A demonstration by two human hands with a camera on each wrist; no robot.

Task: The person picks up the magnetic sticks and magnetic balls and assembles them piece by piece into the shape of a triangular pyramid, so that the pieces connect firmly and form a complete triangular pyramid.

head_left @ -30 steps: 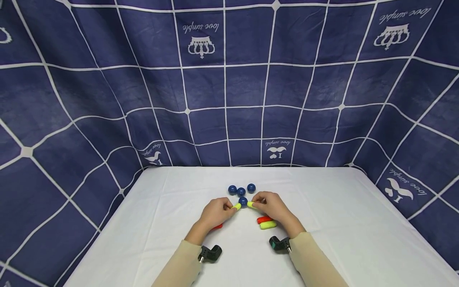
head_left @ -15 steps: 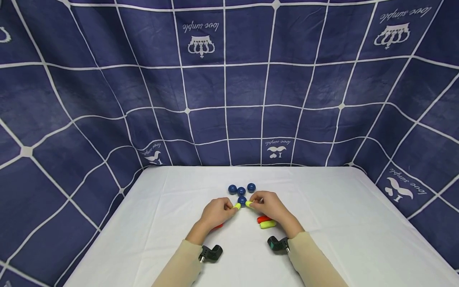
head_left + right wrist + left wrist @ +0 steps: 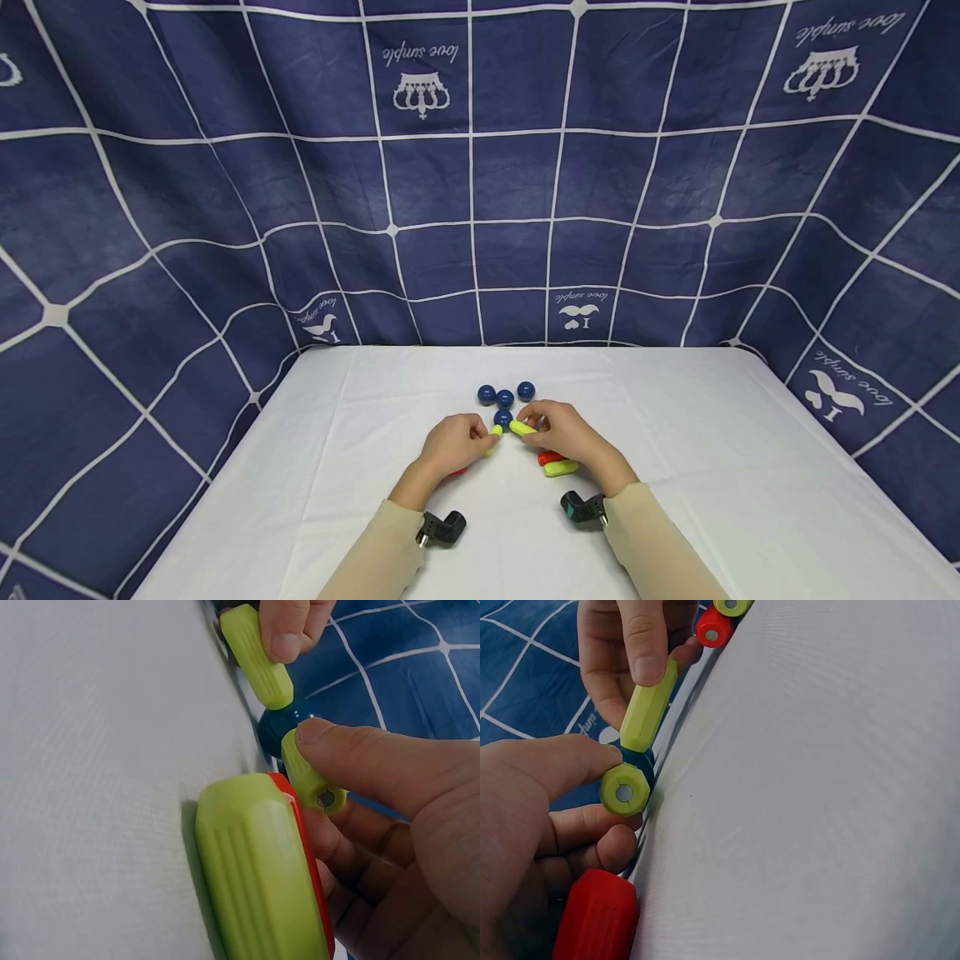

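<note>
Low in the middle of the head view, the left hand pinches one yellow-green stick and the right hand pinches another stick, both angled toward a blue ball between them on the white worktop. From here the right stick's tip seems to meet the ball; whether the left one does, I can't tell. I'd say even, gentle pressure from both sides, each tip aimed at the ball's middle, would stop it rolling toward the three other balls just above it in the frame.
</note>
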